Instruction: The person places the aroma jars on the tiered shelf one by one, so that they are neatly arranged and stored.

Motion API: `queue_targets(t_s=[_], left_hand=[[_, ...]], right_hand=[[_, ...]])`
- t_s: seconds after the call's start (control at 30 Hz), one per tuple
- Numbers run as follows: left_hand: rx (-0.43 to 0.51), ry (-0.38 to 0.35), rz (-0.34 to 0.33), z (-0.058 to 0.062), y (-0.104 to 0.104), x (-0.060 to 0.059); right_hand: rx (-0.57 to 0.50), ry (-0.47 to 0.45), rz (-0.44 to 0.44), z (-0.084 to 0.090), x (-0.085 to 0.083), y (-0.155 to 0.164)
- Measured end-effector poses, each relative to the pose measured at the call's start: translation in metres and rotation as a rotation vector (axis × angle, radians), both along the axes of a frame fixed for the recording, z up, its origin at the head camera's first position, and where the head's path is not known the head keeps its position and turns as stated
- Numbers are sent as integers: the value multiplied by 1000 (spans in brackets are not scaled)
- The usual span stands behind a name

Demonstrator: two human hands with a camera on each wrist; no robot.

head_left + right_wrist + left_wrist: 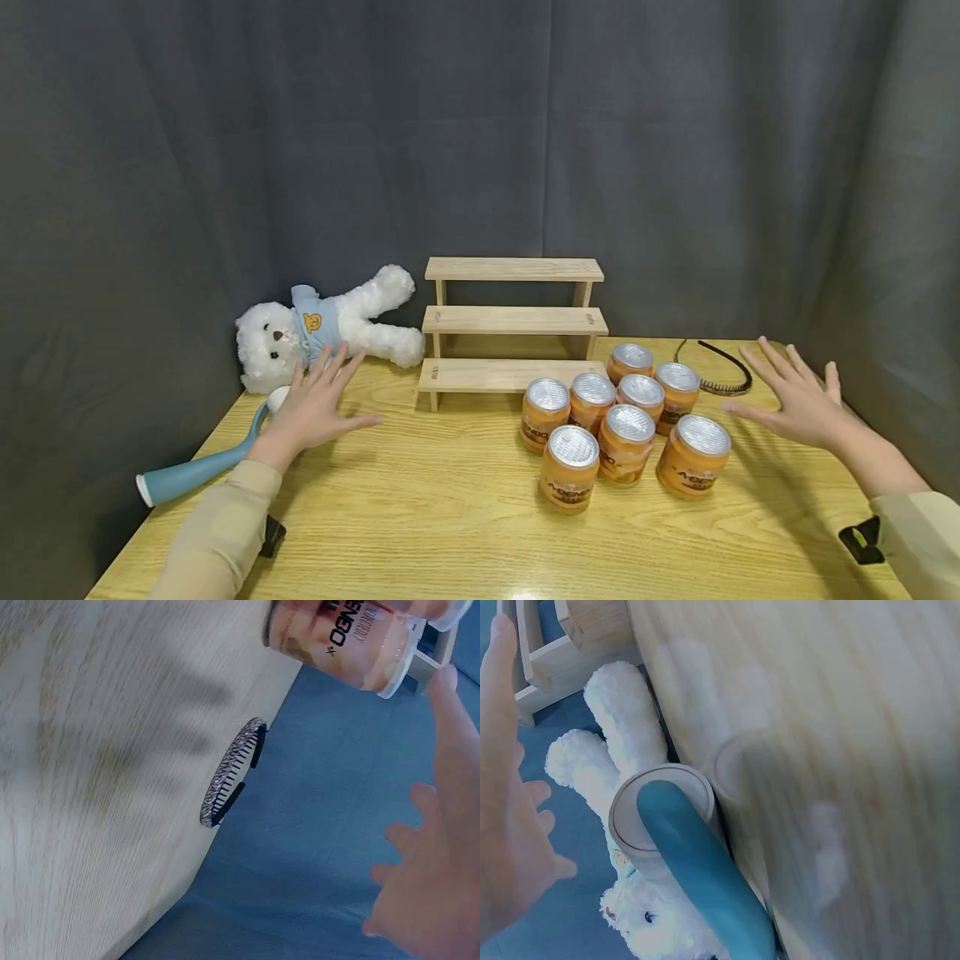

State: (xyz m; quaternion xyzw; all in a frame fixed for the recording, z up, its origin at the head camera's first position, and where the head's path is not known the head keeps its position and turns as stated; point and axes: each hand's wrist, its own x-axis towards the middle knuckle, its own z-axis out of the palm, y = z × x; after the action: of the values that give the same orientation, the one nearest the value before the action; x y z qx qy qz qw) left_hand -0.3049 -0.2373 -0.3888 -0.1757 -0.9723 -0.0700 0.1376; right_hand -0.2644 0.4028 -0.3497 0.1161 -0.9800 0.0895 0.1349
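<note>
My left hand (318,408) is held over the table's left side with fingers spread, holding nothing. Close by it lies a teal-handled tool (198,473) with a white round end; the hand partly covers it. Behind is a white teddy bear (322,333) in a light blue shirt, lying on its side. On the right, my right hand (802,404) is also spread with nothing in it. Nearest to it are a dark toothed headband (727,388) and several orange cans (693,467) with silver tops, standing upright. The right wrist view shows the headband (229,772) too.
A three-step wooden shelf (513,318) stands at the back middle, with cans close to its right front. Dark curtains (480,133) hang behind and at both sides. The wooden table (420,517) runs forward to the person.
</note>
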Motion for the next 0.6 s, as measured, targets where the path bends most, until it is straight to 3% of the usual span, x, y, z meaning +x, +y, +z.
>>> queue_targets(t_s=[0.13,0.27,0.43,0.6], left_hand=[[146,-28,-42,2,3,-2],[298,-113,-57,6,10,-6],[399,-159,-76,9,19,-14],[481,-167,-154,6,27,-24]], right_hand=[[-53,-19,55,7,1,-3],[-100,-12,98,11,4,-8],[-151,14,143,14,10,-20],[-181,4,188,16,16,-34]])
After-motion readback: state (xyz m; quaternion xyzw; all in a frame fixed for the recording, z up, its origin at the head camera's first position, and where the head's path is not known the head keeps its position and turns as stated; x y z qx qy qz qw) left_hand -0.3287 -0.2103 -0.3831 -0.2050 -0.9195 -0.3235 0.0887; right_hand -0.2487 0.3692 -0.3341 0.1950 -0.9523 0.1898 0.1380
